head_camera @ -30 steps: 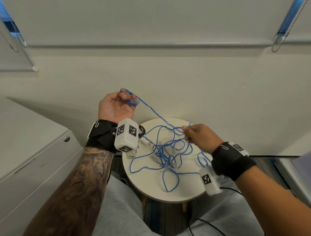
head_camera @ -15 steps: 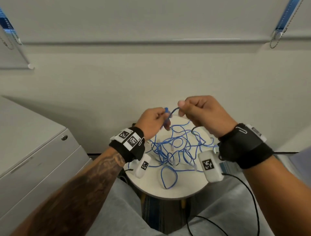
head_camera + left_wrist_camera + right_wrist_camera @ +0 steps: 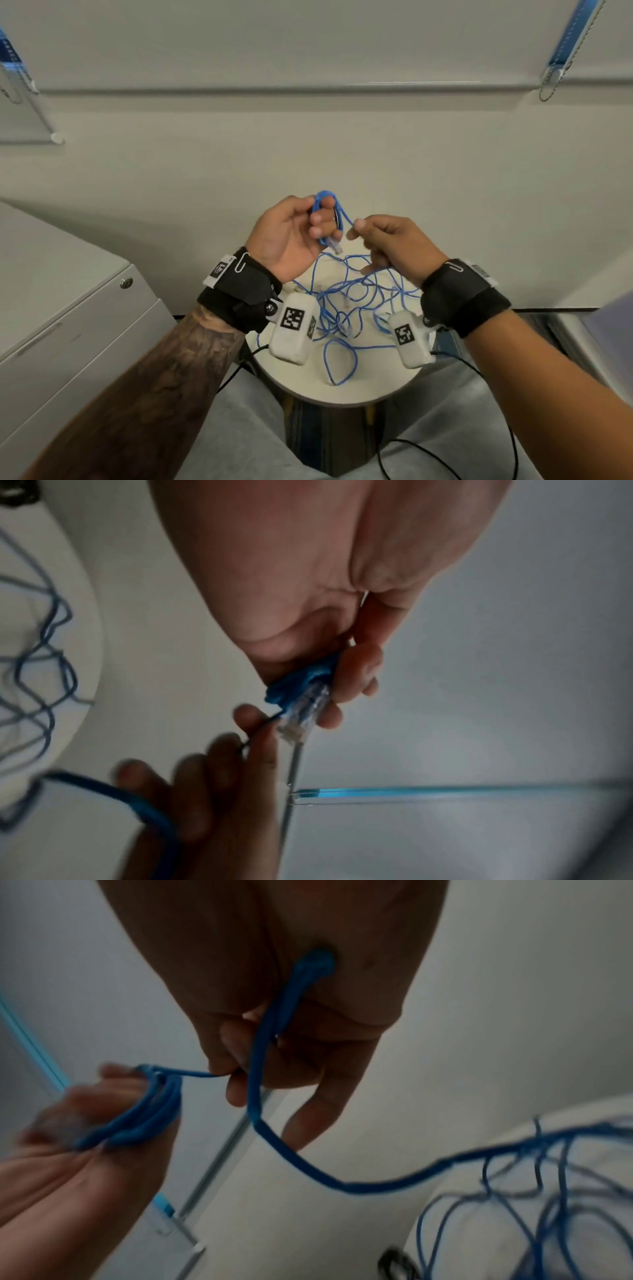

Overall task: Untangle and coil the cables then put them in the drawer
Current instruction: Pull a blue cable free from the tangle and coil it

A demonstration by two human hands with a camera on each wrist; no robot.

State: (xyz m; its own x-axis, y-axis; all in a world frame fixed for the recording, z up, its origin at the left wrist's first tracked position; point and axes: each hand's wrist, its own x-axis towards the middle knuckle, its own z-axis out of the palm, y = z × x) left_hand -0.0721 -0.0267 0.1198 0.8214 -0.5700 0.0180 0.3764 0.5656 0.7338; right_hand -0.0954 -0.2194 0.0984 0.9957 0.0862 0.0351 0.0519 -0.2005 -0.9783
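Note:
A small coil of blue cable (image 3: pixel 328 212) is wound round the fingers of my left hand (image 3: pixel 301 233), raised above the round white table (image 3: pixel 370 387). The cable's clear plug (image 3: pixel 336 246) hangs below the coil; the left wrist view shows the plug (image 3: pixel 303 710) held against my fingers. My right hand (image 3: pixel 383 246) pinches the same blue cable (image 3: pixel 260 1085) close beside the coil, and the strand runs through its palm down to the tangle. The tangle of blue cables (image 3: pixel 356 308) lies spread over the table beneath both hands.
A grey cabinet with drawers (image 3: pixel 68 329) and a round lock (image 3: pixel 126 283) stands at the left, its drawers closed. A wall rises behind the table. Black wires (image 3: pixel 445 455) from the wrist cameras trail over my lap. Another surface edge (image 3: pixel 596 342) lies at the right.
My left hand dropped from up left to meet the right hand over the table. A coil now sits round the left fingers, and both hands have risen slightly together.

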